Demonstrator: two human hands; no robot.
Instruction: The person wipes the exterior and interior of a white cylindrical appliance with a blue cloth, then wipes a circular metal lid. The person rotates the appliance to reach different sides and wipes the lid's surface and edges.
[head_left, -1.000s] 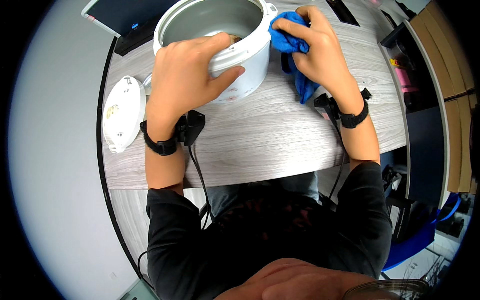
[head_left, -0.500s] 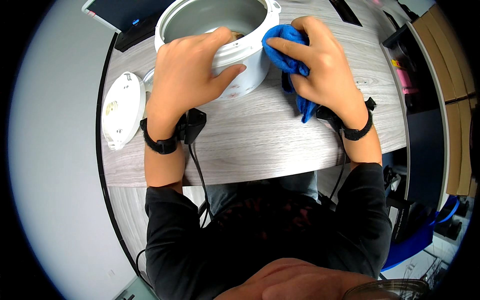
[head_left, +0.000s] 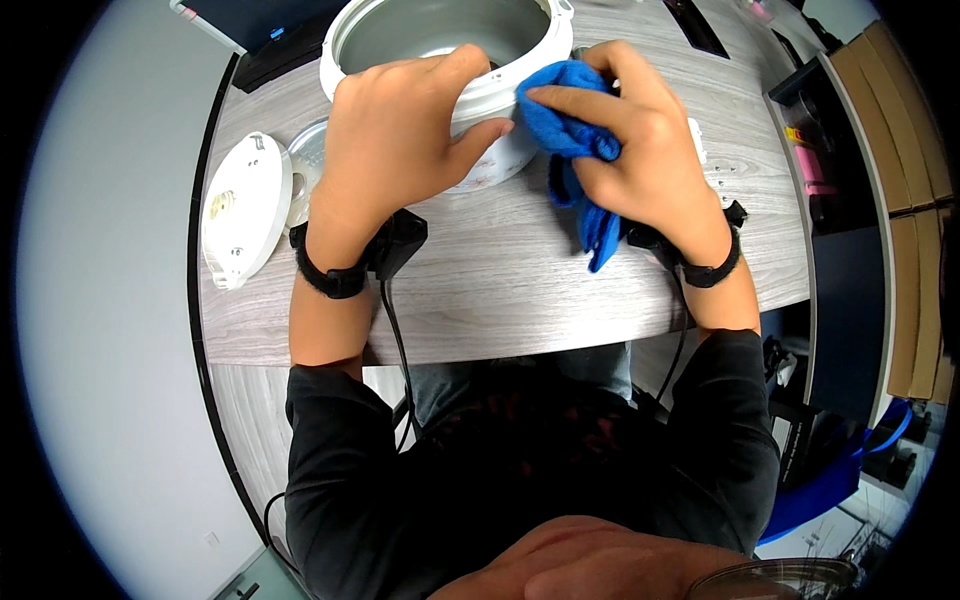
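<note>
A white rice cooker body [head_left: 505,158] with a grey inside stands at the far middle of the desk. My left hand [head_left: 395,135] grips its near rim, thumb along the outside and the other fingers reaching over the edge, their tips partly hidden. Bunched in my right hand [head_left: 655,140] is a blue cloth [head_left: 560,110], pressed to the cooker's right side just under the rim. One end of the cloth dangles toward the desk. To the left lies a white lid [head_left: 248,210], tilted, beside a shiny round piece [head_left: 312,145] that my left arm partly covers.
Each wrist wears a black strapped device [head_left: 400,243] with a cable [head_left: 398,335] running down past the desk's front edge. A dark shelf unit [head_left: 850,270] and cardboard boxes [head_left: 915,300] line the right. A pale wall [head_left: 120,250] bounds the left.
The cooker and my left hand now appear slightly farther right. The cloth has shifted a little left and down along the cooker's side, and its loose end hangs lower.
</note>
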